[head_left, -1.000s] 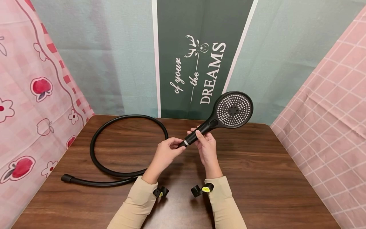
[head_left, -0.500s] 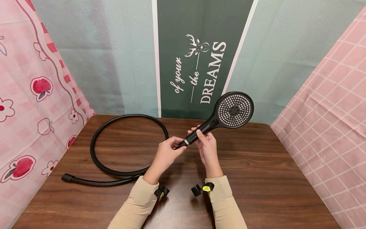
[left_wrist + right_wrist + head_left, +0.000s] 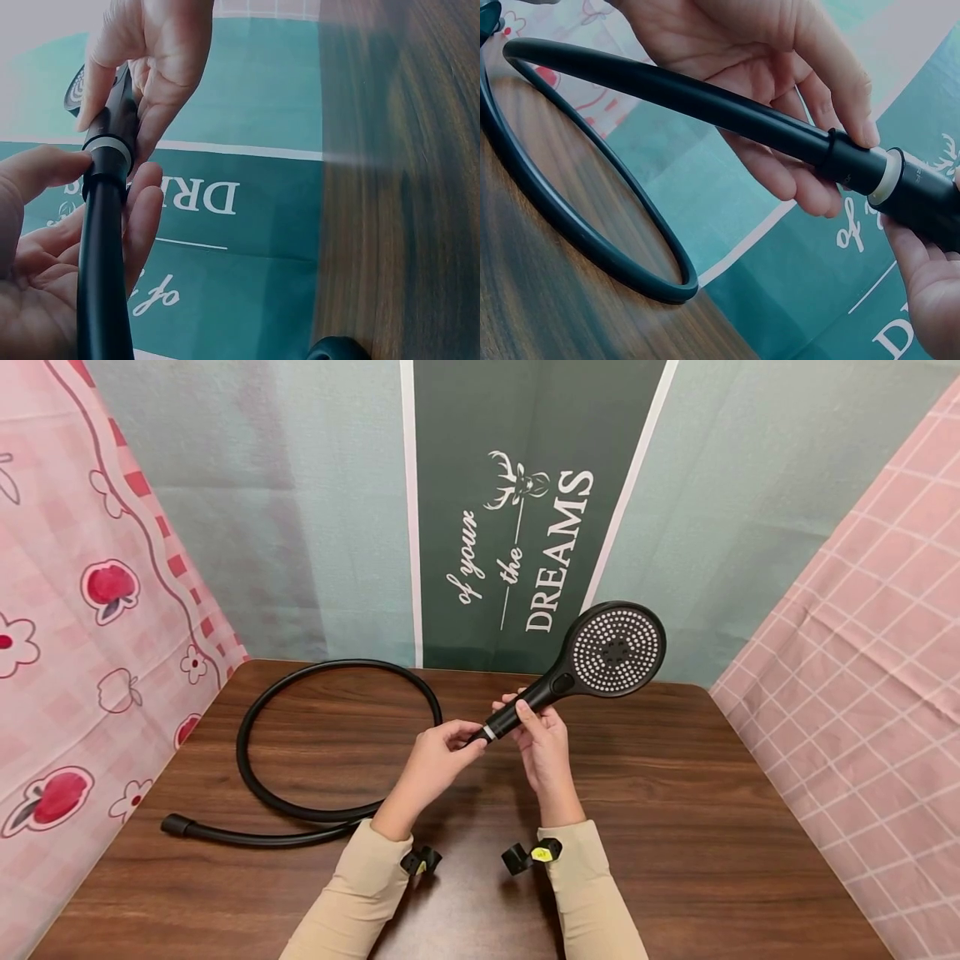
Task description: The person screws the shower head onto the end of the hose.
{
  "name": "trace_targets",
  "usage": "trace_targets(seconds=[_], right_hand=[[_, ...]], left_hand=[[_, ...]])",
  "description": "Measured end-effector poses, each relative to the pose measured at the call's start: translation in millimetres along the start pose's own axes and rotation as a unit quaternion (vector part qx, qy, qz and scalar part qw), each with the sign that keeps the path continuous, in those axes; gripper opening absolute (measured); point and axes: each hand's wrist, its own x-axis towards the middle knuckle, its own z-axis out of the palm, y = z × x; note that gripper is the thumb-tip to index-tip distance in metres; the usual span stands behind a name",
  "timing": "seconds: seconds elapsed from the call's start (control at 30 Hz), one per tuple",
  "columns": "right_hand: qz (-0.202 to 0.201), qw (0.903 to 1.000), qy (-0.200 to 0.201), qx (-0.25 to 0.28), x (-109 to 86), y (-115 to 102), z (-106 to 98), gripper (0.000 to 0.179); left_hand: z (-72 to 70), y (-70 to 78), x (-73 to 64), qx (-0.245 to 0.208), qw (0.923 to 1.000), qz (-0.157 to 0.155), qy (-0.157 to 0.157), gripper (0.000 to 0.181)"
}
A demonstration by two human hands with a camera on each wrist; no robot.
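Note:
A black shower head [image 3: 617,650] is held above the table, its face with white nozzles tilted up toward the head camera. My right hand [image 3: 546,750] grips its handle [image 3: 531,697], thumb on top and fingers beneath. At the handle's lower end, my left hand [image 3: 437,762] pinches the collar [image 3: 855,163] of a black shower hose [image 3: 682,84] between thumb and fingers. A pale ring [image 3: 112,144] shows between collar and handle in both wrist views. From the collar the hose runs back under my left wrist and loops on the table.
The hose's free end, a black connector [image 3: 176,826], lies at the left of the wooden table [image 3: 675,827]. Fabric curtains stand on three sides: a green one [image 3: 360,527] behind and pink ones left and right. Each sleeve carries a black wrist mount [image 3: 531,856].
My left hand has shifted slightly at the hose collar, and the hose beside it moved a little. My right hand and the shower head stay nearly still.

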Motion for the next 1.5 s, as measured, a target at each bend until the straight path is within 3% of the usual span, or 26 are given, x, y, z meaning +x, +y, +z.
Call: trace_targets(seconds=[0.63,1.0,1.5], right_hand=[[-0.001,0.9994,-0.011,0.032,0.4,-0.4,-1.7,0.012],[0.000,0.9994,-0.018,0.030,-0.6,-1.1,-1.9,0.012],[-0.002,0.9994,-0.018,0.029,-0.4,-2.2,-1.9,0.011]], left_hand=[[-0.6,4.2,-1.5,-0.014,0.9999,0.006,0.008,0.024],[-4.0,6.7,-2.4,-0.015,0.9996,-0.008,-0.021,0.026],[-1.4,7.4,-2.5,0.000,0.9999,0.009,0.004,0.022]])
